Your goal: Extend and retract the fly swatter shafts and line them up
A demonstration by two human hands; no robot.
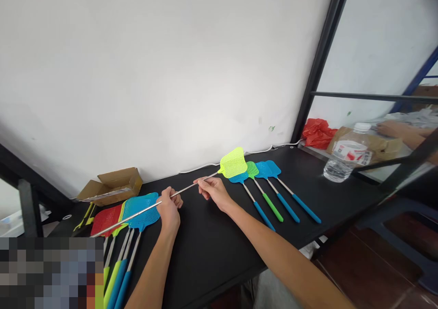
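Observation:
A yellow-green fly swatter (234,163) with a long metal rod is held slantwise above the black table. My left hand (170,206) is closed around the middle of the rod. Closer to the swatter's head, my right hand (212,191) pinches the same rod between thumb and fingers. The rod's lower end runs behind a blurred patch at bottom left, so its grip is hidden. Beneath the yellow-green head lie several shorter swatters, among them a green swatter (253,169) and a blue swatter (273,168). Left of my left hand, a blue swatter (143,212) and a red swatter (106,218) overlap.
An open cardboard box (118,185) stands at the back left by the wall. On the right are a water bottle (347,154) and a red plastic bag (318,132). A black metal frame post (320,62) rises there. Another person's arm (404,131) shows beyond.

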